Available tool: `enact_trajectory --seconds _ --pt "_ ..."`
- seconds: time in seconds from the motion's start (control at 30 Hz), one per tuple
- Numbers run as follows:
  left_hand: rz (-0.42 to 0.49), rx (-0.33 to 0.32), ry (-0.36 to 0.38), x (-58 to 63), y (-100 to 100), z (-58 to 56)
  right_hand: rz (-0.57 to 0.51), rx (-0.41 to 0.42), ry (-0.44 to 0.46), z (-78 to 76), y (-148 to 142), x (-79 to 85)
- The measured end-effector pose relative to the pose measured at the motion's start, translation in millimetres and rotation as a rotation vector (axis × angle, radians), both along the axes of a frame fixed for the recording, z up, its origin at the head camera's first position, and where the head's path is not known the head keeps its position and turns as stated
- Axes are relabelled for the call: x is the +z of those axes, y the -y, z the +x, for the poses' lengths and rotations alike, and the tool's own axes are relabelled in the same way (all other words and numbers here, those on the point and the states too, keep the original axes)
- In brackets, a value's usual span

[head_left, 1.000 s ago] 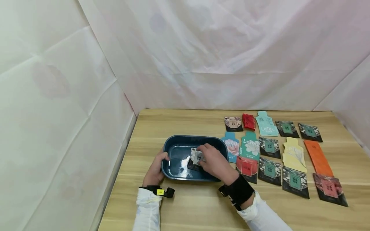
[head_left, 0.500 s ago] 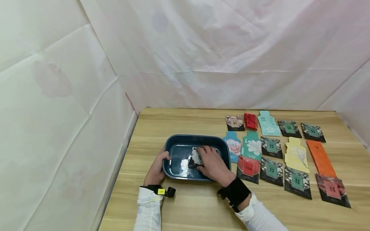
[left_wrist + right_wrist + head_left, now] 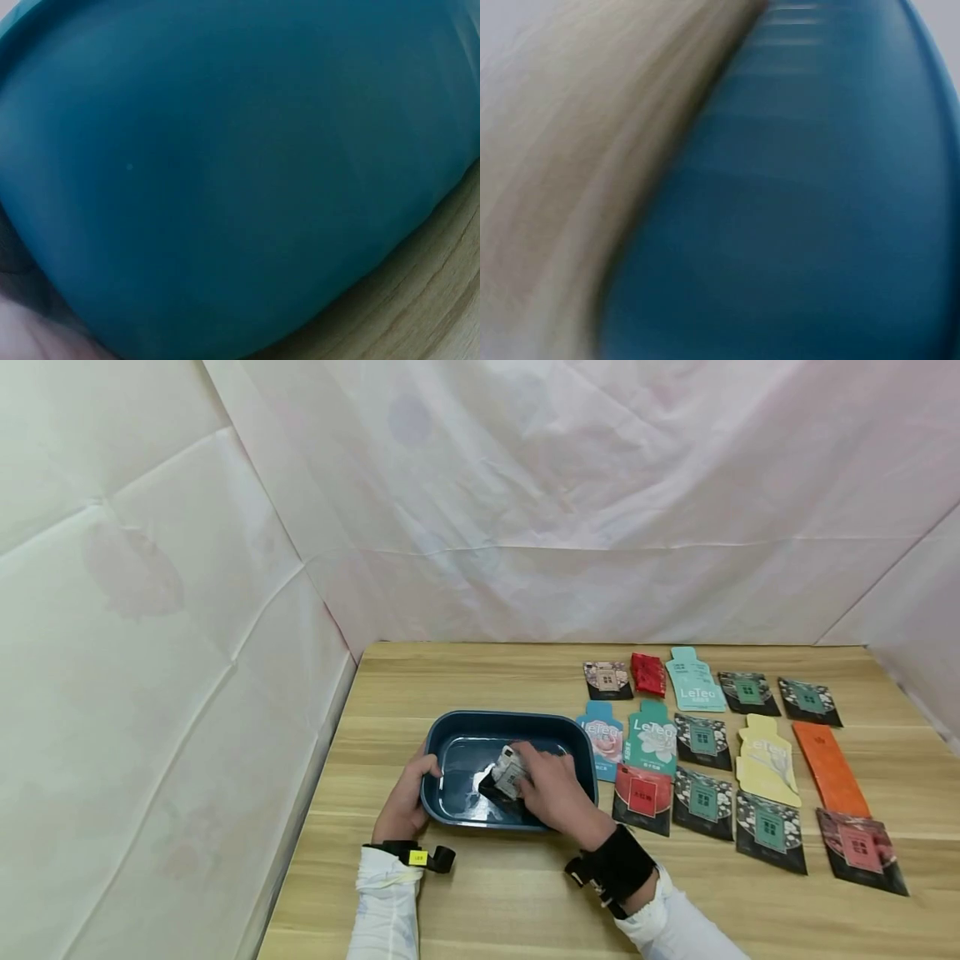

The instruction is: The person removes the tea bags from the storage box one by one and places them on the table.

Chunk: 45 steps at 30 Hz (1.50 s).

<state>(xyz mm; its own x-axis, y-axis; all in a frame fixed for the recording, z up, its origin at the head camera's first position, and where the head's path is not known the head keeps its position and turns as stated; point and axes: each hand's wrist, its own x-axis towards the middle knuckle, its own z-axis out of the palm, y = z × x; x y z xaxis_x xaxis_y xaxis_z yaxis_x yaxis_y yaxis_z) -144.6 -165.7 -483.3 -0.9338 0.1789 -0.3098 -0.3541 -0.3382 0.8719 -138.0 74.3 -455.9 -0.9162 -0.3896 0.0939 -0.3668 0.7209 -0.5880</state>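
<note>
A dark blue rectangular basin [image 3: 459, 767] stands on the wooden table. At its left end my left hand [image 3: 402, 795] grips the wall, thumb hooked over the rim and fingers hidden outside. My right hand [image 3: 557, 787] reaches inside over the right side, pinching a pale-and-black tea packet [image 3: 508, 770] close over the basin floor. The packet lies at a slant, its right part covered by the fingers. The basin's outer wall [image 3: 225, 180] fills the left wrist view. In the blurred right wrist view, the basin wall [image 3: 802, 195] takes up the right side.
Flat packets cover the right of the table: a blue one [image 3: 604, 745], a green one [image 3: 651, 739], a red-and-black one [image 3: 642, 797], a yellow one [image 3: 767, 762], an orange strip [image 3: 828, 768] and several dark ones. A white cloth [image 3: 585, 527] hangs behind the table.
My right fingers first spread flatter over the packet, then pinch it again. The packet has turned to a steeper slant and shifted slightly left. My left hand stays on the basin.
</note>
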Motion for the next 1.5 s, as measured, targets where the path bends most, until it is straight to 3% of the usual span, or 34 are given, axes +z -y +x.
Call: enact_trajectory --seconds 0.17,0.27,0.43,0.57,0.73,0.9,1.13,1.3,1.5 --pt "0.021 0.006 0.019 -1.1 1 -0.3 -0.273 0.034 0.079 -3.0 -15 17.9" --pt "0.033 0.010 0.041 -1.4 1 -0.2 -0.378 -0.005 0.052 -4.6 -35 34.6" --pt "0.028 0.031 0.060 1.2 5 0.8 -0.365 -0.135 -0.031 -7.3 -75 59.1" --pt "-0.008 0.072 0.090 6.3 11 3.3 -0.272 -0.237 -0.043 -9.6 -98 63.4" --pt "-0.062 0.089 0.105 11.9 20 6.4 -0.178 -0.292 -0.028 -10.3 -113 47.7" --pt "-0.106 0.092 0.071 14.5 25 9.4 -0.027 -0.205 0.009 -7.2 -107 19.8" --pt "-0.154 0.128 0.051 14.8 24 9.9 0.156 -0.113 -0.045 -3.8 -90 -12.1" --pt "-0.222 0.148 0.041 16.0 22 7.5 0.222 -0.137 -0.097 -0.6 -86 -24.8" --pt "-0.335 0.204 0.040 16.4 22 3.4 0.198 -0.136 -0.201 -0.2 -86 -32.2"
